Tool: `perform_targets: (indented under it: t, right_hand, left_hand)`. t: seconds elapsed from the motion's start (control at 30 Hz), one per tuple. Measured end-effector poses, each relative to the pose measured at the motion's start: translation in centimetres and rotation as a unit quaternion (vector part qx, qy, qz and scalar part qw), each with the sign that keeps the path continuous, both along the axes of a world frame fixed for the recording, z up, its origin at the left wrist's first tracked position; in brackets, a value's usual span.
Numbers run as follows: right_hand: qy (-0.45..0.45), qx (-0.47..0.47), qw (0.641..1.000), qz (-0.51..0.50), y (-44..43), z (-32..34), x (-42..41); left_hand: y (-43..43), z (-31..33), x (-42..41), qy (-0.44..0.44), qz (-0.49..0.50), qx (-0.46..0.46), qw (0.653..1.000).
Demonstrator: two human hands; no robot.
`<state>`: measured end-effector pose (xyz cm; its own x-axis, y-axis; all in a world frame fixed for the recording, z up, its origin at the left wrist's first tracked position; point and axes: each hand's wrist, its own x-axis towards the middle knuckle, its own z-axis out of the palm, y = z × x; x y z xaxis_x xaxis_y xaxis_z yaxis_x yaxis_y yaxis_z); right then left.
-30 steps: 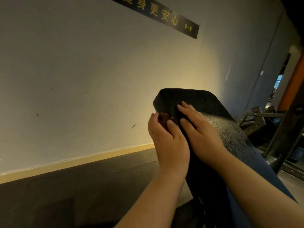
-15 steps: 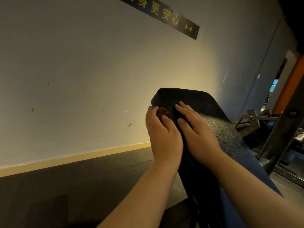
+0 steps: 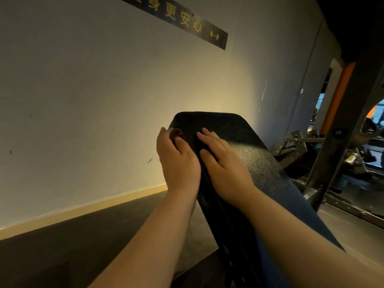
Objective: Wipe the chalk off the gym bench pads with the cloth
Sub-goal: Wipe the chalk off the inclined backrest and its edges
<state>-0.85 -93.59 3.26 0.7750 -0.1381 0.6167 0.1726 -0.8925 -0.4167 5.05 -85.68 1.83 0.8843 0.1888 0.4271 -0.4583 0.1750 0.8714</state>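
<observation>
Bench pad: black pebbled vinyl, tilted up toward a pale wall, with its rounded top end just beyond the fingertips. No chalk can be made out in this dim light.

Cloth: only a small reddish-brown fold shows, at the pad's upper left edge. It is taken to be the cloth, though too little shows to be sure.

Left hand: fingers and thumb are curled round that fold, against the pad's left side.

Right hand: lies flat on the pad's face, touching the left hand, with fingers straight and slightly apart. A darker patch beneath them may be more fabric; cannot tell.

Step in hand, as judged: wiping the pad's upper end and side edge.

Method advised: spread the cloth wider than a bunched fold, press evenly with the flat palm, and draw overlapping strokes down the slope so that the grain releases its dust. Wrap the corner and seam, and turn to a clean face often.
</observation>
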Motion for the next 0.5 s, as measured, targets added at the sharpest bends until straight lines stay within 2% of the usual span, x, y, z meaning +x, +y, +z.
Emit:
perform_targets:
  t: [0.17, 0.37, 0.5]
  right_hand:
    - [-0.004, 0.007, 1.000, 0.005, -0.1, 0.0, 0.2]
    - [-0.002, 0.004, 1.000, 0.002, -0.1, 0.1, 0.1]
    - [-0.005, 0.014, 1.000, 0.008, -0.2, 0.1, 0.0]
  left_hand:
    - [0.0, -4.0, -4.3, -0.088, -0.027, -0.017, 0.996]
    - [0.2, -0.1, -0.6, -0.023, 0.009, 0.004, 1.000]
    - [0.3, -0.3, -0.4, -0.023, -0.010, -0.005, 1.000]
